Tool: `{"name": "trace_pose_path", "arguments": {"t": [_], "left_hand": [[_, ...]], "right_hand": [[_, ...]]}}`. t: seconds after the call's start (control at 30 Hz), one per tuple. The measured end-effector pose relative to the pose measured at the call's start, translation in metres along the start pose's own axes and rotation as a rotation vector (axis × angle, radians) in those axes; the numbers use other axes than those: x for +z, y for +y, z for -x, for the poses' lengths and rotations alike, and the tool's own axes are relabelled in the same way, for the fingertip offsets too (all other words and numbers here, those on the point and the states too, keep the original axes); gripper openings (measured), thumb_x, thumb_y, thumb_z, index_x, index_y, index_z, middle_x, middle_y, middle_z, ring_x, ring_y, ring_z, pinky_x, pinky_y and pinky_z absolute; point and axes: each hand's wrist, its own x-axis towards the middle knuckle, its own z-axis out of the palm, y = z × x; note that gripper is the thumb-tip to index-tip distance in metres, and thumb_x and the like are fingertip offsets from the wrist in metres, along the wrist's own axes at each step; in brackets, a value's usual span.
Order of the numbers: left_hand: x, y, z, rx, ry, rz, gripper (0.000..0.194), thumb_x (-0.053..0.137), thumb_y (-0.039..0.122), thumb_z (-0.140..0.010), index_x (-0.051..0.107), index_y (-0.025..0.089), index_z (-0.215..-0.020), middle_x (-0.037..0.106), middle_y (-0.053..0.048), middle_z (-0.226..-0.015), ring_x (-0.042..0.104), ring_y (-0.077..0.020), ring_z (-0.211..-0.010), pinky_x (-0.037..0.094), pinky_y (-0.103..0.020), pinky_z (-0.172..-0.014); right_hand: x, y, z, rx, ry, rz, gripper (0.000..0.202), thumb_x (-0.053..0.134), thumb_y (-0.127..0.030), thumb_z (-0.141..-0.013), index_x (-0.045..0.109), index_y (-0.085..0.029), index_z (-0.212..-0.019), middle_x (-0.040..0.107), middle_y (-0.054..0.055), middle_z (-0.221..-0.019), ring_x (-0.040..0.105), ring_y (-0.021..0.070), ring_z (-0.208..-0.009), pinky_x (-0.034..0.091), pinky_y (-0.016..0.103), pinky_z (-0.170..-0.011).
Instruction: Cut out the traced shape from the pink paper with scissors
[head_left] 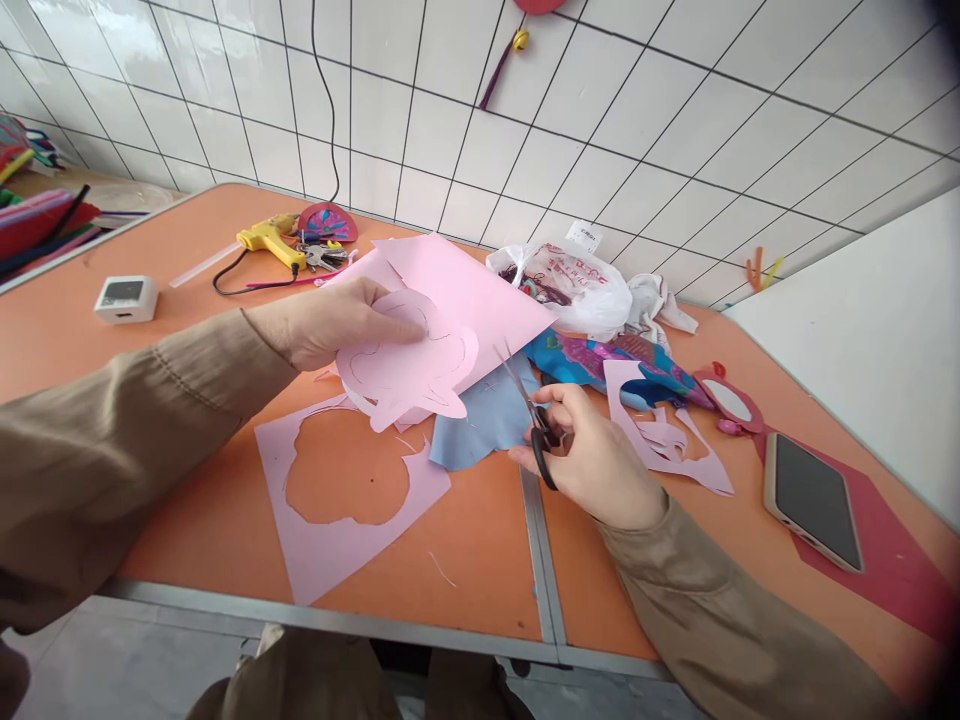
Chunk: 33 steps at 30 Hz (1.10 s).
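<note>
Right fingers (561, 394) around black-handled scissors (537, 436)

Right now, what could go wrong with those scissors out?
The scissors in the right hand are partly open, so they might nick the pink sheet or the blue piece nearby. Also, the cutout in the left hand has narrow bits sticking out, which could bend or tear.
</note>
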Motion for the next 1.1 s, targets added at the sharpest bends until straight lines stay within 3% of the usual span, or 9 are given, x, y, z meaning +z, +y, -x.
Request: {"name": "trace_pose_path", "arguments": {"t": [0.13,0.3,0.4,0.47,0.57,0.7,0.83,0.97,1.1], "left_hand": [[-0.002,-0.003,-0.001,0.063,-0.034,0.11,0.007,0.077,0.02,-0.074,0.079,0.014,-0.073,0.073,-0.006,-0.071,0.065,-0.0172,-0.063,0.054,-0.028,-0.063],[0.002,-0.005,-0.002,0.027,-0.01,0.219,0.011,0.08,0.022,-0.074,0.078,0.013,-0.079,0.076,-0.009,-0.083,0.068,-0.0198,-0.075,0.055,-0.029,-0.068],[0.005,-0.006,-0.003,0.005,0.017,0.263,0.014,0.082,0.024,-0.073,0.076,0.013,-0.078,0.075,-0.01,-0.084,0.068,-0.021,-0.079,0.056,-0.029,-0.069],[0.008,-0.006,-0.003,0.026,0.014,0.305,0.015,0.083,0.024,-0.072,0.076,0.013,-0.079,0.076,-0.01,-0.086,0.069,-0.0214,-0.08,0.056,-0.029,-0.07],[0.013,-0.006,-0.001,0.067,0.003,0.361,0.017,0.084,0.026,-0.071,0.076,0.014,-0.08,0.077,-0.011,-0.087,0.069,-0.0222,-0.081,0.057,-0.029,-0.069],[0.02,-0.008,0.0,0.074,0.012,0.396,0.019,0.085,0.027,-0.071,0.077,0.013,-0.082,0.077,-0.011,-0.086,0.07,-0.0232,-0.081,0.057,-0.031,-0.071],[0.029,-0.014,0.001,0.105,0.084,0.475,0.021,0.085,0.025,-0.07,0.078,0.014,-0.085,0.078,-0.011,-0.091,0.071,-0.0231,-0.085,0.058,-0.031,-0.074],[0.041,-0.018,0.004,0.12,0.115,0.52,0.024,0.087,0.029,-0.069,0.078,0.013,-0.084,0.078,-0.009,-0.088,0.069,-0.0214,-0.081,0.056,-0.029,-0.072],[0.048,-0.021,0.007,0.1,0.038,0.508,0.03,0.088,0.032,-0.067,0.077,0.011,-0.085,0.076,-0.009,-0.077,0.067,-0.0191,-0.07,0.056,-0.029,-0.067]], "right_hand": [[-0.009,0.005,-0.007,0.055,-0.078,0.228,0.04,0.074,-0.024,-0.071,0.05,-0.025,-0.102,0.071,0.0,-0.082,0.073,0.0236,-0.078,0.055,0.034,-0.068],[-0.014,0.004,-0.008,-0.006,-0.108,0.527,0.03,0.075,-0.021,-0.077,0.067,-0.023,-0.106,0.074,0.007,-0.112,0.074,0.0278,-0.094,0.055,0.037,-0.072],[-0.014,0.003,-0.01,-0.117,-0.091,0.597,0.029,0.078,-0.023,-0.075,0.075,-0.02,-0.103,0.072,0.01,-0.109,0.072,0.0292,-0.098,0.054,0.035,-0.069],[-0.014,0.004,-0.013,-0.12,-0.093,0.608,0.031,0.078,-0.027,-0.074,0.078,-0.02,-0.103,0.073,0.008,-0.092,0.071,0.0294,-0.09,0.051,0.034,-0.061],[-0.015,0.009,-0.019,-0.027,-0.201,0.43,0.035,0.075,-0.027,-0.073,0.077,-0.02,-0.107,0.064,-0.002,-0.06,0.064,0.0213,-0.06,0.043,0.03,-0.051],[-0.021,0.018,-0.024,-0.007,-0.297,0.052,0.045,0.071,-0.02,-0.068,0.074,-0.019,-0.112,0.067,-0.003,-0.064,0.06,0.0149,-0.056,0.048,0.029,-0.055],[-0.021,0.008,-0.023,-0.016,-0.065,-0.136,0.026,0.073,-0.031,-0.07,0.077,-0.018,-0.093,0.065,0.0,-0.065,0.058,0.0152,-0.057,0.048,0.03,-0.055],[-0.001,-0.024,-0.021,-0.061,-0.174,-0.68,0.036,0.073,-0.048,-0.076,0.073,-0.02,-0.099,0.073,0.007,-0.092,0.067,0.0201,-0.076,0.05,0.029,-0.055],[0.025,-0.047,-0.026,-0.068,0.041,-0.805,0.028,0.079,-0.042,-0.072,0.066,-0.018,-0.076,0.062,-0.001,-0.066,0.054,0.0127,-0.058,0.047,0.028,-0.055]]}}
